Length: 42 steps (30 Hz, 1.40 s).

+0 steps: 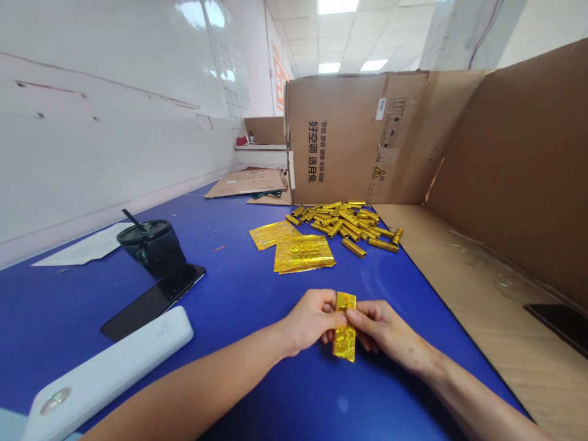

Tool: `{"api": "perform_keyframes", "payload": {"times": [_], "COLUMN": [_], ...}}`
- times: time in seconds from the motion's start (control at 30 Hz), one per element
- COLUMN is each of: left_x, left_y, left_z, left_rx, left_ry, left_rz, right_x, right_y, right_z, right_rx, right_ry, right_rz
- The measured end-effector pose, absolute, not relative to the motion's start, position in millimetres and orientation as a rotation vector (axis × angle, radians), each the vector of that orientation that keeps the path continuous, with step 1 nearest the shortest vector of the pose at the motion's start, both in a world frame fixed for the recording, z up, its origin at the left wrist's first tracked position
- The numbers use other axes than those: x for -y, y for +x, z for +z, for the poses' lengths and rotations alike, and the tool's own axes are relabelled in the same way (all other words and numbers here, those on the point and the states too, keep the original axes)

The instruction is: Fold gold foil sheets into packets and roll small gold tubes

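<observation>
A folded strip of gold foil paper [345, 334] is pinched between both my hands just above the blue table [257, 367]. My left hand [309, 320] grips its left edge with fingers curled. On the right edge, my right hand [383, 331] holds it with thumb and fingers pressed together. Beyond my hands lies a flat stack of gold foil sheets [303, 253], with another sheet [272, 234] to its left. Farther back sits a pile of several rolled gold foil pieces [346, 225].
A dark lidded cup with a straw [151, 245], a black phone [154, 299] and a white power bank [110, 373] lie at the left. Big cardboard sheets [362, 138] stand behind and along the right [519, 177]. Flat cardboard [248, 182] lies far back.
</observation>
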<state>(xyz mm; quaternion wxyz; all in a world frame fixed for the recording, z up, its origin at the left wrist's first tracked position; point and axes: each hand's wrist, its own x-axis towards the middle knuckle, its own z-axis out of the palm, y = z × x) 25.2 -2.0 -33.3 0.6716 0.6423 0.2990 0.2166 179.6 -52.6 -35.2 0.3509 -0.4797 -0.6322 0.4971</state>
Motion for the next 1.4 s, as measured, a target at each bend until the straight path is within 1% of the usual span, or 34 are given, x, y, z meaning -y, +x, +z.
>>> {"api": "perform_keyframes", "payload": {"times": [0.17, 0.33, 0.53, 0.8, 1.03, 1.17, 1.27, 1.33, 1.4], "left_x": [-4.7, -5.5, -5.5, -18.7, -25.8, -35.9, -41.7, -42.6, -41.7], "left_y": [22.5, 21.2, 24.1, 23.3, 20.5, 15.3, 10.4, 7.6, 5.5], "left_z": [-28.6, -23.9, -27.5, -32.9, -35.9, -33.7, -32.9, -33.0, -32.8], "left_rx": [-0.590, -0.626, -0.710, -0.785, -0.825, -0.804, -0.794, -0.797, -0.791], "left_ry": [1.306, 1.524, 1.451, 1.366, 1.486, 1.738, 1.948, 2.068, 2.164], "left_rz": [0.475, 0.515, 0.834, 1.014, 0.967, 0.861, 0.774, 0.723, 0.661], "right_x": [54.4, 57.8, 58.8, 54.3, 52.1, 47.7, 46.3, 47.1, 48.7], "right_y": [180.7, 177.3, 174.1, 179.6, 187.2, 195.3, 199.1, 199.1, 197.5], "right_z": [-31.1, -30.5, -30.2, -28.8, -29.2, -31.8, -34.8, -35.6, -35.1], "right_rx": [1.717, 1.771, 1.717, 1.691, 1.791, 1.943, 2.045, 2.085, 2.126], "right_ry": [-1.181, -1.232, -1.327, -1.507, -1.553, -1.680, -1.674, -1.675, -1.682], "right_rz": [1.349, 1.459, 1.315, 1.037, 0.819, 0.425, 0.157, 0.061, 0.041]}}
